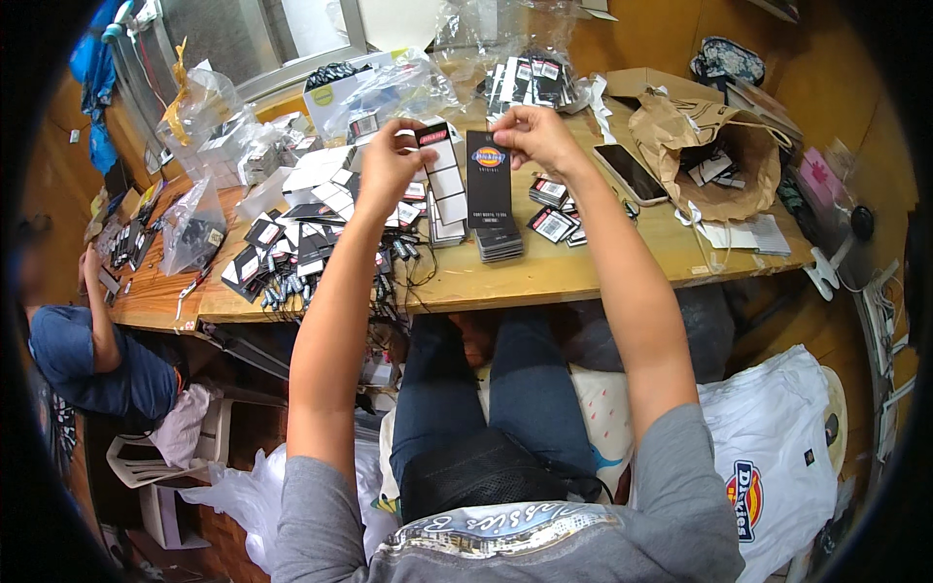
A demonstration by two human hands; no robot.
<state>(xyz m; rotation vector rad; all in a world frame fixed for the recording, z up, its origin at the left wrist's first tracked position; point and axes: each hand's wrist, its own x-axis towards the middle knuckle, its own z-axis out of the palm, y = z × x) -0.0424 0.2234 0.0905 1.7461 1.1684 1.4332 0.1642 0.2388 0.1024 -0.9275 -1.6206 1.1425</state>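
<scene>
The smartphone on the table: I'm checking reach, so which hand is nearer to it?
Right. The right hand, pinching a black hang tag, is just left of the smartphone. The left hand, holding a white label strip, is farther left.

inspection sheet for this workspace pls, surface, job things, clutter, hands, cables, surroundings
surface: wooden table, mostly covered.
job's things: black tag pinched at its top by the right hand; sticker strip held by the left hand; stack of black tags below them.
clutter: loose tags, plastic bags, brown paper bag, phone.
hands: both raised over the table, each gripping a piece.
cables: thin black cords at the table edge.
surroundings: another person seated at left; white shirt at lower right.
</scene>
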